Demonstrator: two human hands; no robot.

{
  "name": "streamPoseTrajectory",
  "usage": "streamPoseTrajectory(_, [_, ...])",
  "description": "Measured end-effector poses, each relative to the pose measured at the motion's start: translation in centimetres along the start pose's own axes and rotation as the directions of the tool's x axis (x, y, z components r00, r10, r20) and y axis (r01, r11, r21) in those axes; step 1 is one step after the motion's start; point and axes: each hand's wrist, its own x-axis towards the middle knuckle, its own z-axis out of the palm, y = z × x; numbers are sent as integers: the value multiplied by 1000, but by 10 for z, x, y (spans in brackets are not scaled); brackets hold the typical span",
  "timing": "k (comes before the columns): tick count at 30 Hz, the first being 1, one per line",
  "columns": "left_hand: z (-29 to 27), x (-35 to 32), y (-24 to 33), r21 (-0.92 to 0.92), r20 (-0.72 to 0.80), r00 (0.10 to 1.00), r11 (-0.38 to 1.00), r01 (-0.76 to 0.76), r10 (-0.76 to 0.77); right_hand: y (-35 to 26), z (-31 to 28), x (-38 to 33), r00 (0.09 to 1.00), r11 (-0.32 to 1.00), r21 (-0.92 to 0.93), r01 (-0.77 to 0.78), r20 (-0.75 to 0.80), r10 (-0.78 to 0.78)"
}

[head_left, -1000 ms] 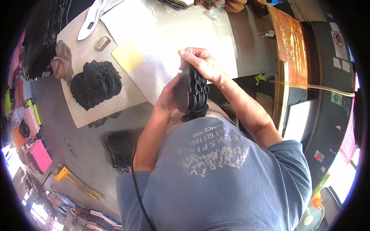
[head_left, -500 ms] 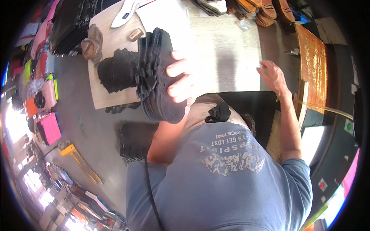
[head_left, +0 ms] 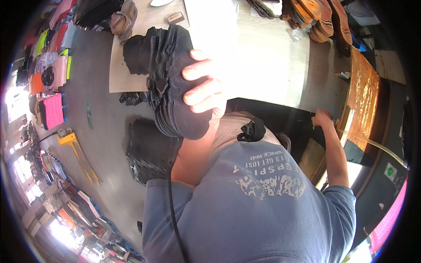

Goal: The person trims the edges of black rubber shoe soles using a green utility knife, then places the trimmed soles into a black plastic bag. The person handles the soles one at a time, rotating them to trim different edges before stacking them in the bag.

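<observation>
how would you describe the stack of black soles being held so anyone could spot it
Start at the pale wooden table. At its near left edge, the left hand clasps the stack of black soles. Unlike the brown soles lying far right, it is black and lifted.

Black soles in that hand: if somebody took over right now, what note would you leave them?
Left hand: grips a stack of black soles, lifted above the table's left end.
Right hand: at the table's right edge, beside an orange sheet; whether it grips anything is unclear.
Other things: more black soles lie on a board on the table; brown soles are at the far side; a dark pile sits on the floor.
Done: one stack is in hand.
Left: that stack is not yet set down.
</observation>
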Motion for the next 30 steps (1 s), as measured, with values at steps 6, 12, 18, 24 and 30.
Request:
streamPoseTrajectory(6, [32, -16, 18, 80, 66, 998, 997, -4, -2, -28, -26, -44, 969, 986, 161, -30, 248, -11])
streamPoseTrajectory(12, [70, -56, 50, 152, 75, 988, 977, -147, 137, -97, -112, -154, 903, 636, 715, 290, 15, -428])
streamPoseTrajectory(18, [105, -104, 79, 226, 223, 963, 953, -203, 153, -198, -186, -287, 618, 307, 643, 702, -335, -711])
streamPoseTrajectory(24, [143, -162, 90, 411, 162, 932, 837, -362, 323, -284, -194, -330, 216, 93, 255, 962, -514, -830])
streamPoseTrajectory(30, [167, -206, 102, 246, 255, 896, 872, -424, 363, -305, -202, -340, 276, 155, 274, 949, -488, -828])
